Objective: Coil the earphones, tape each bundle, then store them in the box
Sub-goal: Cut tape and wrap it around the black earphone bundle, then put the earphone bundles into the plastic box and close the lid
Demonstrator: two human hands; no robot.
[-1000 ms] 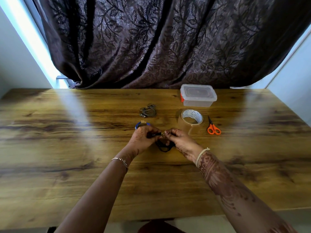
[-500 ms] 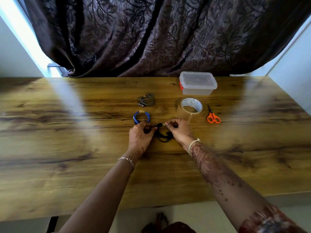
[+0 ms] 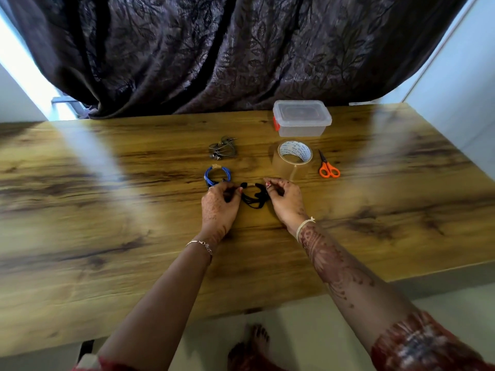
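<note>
Head view looks down on a wooden table (image 3: 107, 210) with dark knots and streaked grain, and pale glare bands cross it left and right. A dark curtain (image 3: 214, 49) with a leaf pattern hangs behind the far edge. Daylight shows at the curtain's left side and a pale wall (image 3: 455, 76) stands to the right. Light floor (image 3: 308, 330) lies below the near edge.

The clear lidded box (image 3: 301, 119) sits at the far edge, right of the middle. The tape roll (image 3: 293, 159) is just in front of it, and the orange scissors (image 3: 328, 167) lie beside the roll to the right. Left of the roll lie the coiled grey earphones (image 3: 222, 150). The blue earphones (image 3: 217, 174), coiled and taped, lie just nearer than the grey ones.

The black earphones (image 3: 254, 198) rest on the table's middle, between both hands. The left hand (image 3: 219, 207) has its fingers curled and pinches the coil's left end. The right hand (image 3: 288, 203), fingers also curled, pinches its right side.
</note>
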